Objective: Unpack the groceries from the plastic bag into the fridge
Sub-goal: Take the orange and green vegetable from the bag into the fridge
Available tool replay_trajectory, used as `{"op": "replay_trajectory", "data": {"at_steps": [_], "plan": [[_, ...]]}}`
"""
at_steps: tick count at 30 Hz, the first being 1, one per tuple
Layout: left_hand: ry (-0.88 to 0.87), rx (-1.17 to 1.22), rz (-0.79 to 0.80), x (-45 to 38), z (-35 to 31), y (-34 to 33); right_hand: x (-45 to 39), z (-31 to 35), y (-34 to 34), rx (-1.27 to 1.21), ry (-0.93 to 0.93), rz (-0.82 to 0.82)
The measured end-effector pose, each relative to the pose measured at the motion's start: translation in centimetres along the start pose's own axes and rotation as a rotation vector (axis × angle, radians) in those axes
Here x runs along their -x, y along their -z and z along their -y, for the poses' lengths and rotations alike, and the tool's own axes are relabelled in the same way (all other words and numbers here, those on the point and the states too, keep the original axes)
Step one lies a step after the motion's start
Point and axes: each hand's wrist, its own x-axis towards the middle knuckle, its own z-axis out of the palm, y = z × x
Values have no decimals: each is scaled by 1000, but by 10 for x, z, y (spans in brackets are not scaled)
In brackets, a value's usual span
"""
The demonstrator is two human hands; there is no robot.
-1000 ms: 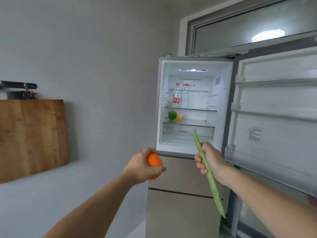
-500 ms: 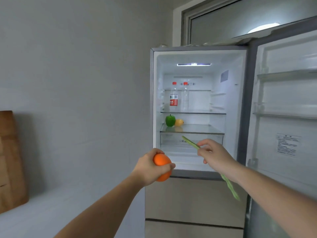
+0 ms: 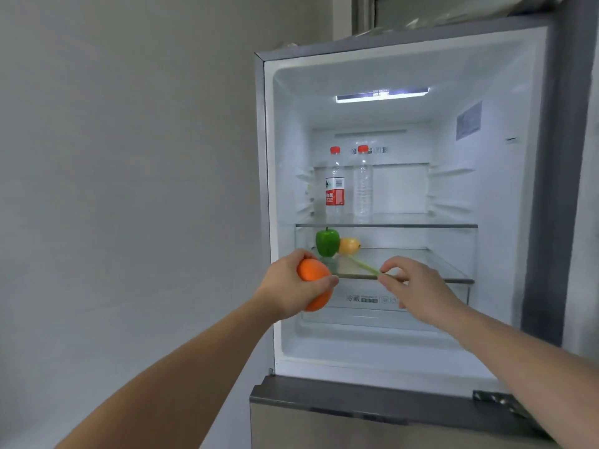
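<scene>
Plain grey wall to the left; a white-lined fridge (image 3: 285, 196) stands open at centre, its interior lit by a strip lamp at the ceiling. On the upper glass shelf (image 3: 405, 225) stand two clear plastic bottles with red caps (image 3: 335, 186). On the lower glass shelf (image 3: 431, 265) a glossy green bell pepper (image 3: 327, 242) sits at the left, with a yellow-orange round fruit (image 3: 349, 245) touching its right side. The plastic bag is not in view.

Left hand (image 3: 291, 290): fingers and thumb wrapped around a smooth orange round fruit (image 3: 313, 280), held just in front of the lower shelf's left end.

Right hand (image 3: 411, 286): thumb and fingertips pinching the near end of a long, flat, pale green bean pod (image 3: 361, 265). The pod lies low over the lower shelf; whether it rests on the glass cannot be told.

Orientation: the pod's long axis runs diagonally, from the pinched end at the front edge back and leftward, its far tip pointing at the yellow-orange fruit and ending just beside it.

Judgement: the step in hand is laying the pod on the lower shelf. To do it well, lower it flat onto the glass before letting go, keep the whole length behind the front edge, and stop short of nudging the fruit at the tip. The orange fruit would then go in the open space to the right.
</scene>
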Motion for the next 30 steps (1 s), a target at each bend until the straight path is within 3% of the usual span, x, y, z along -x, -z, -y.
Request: {"op": "replay_trajectory", "data": {"at_steps": [4, 12, 18, 23, 30], "plan": [[-91, 16, -43, -65, -1, -3, -44, -19, -14, 275, 94, 95], [-291, 12, -15, -194, 4, -6, -133, -36, -56, 422, -39, 153], [-345, 2, 4, -259, 10, -23, -199, -57, -90, 555, 2, 220], [-315, -15, 32, -294, 6, -47, -248, -71, -132, 347, -48, 234], [-302, -28, 83, -324, -9, -89, -280, -84, -160, 232, 88, 304]]}}
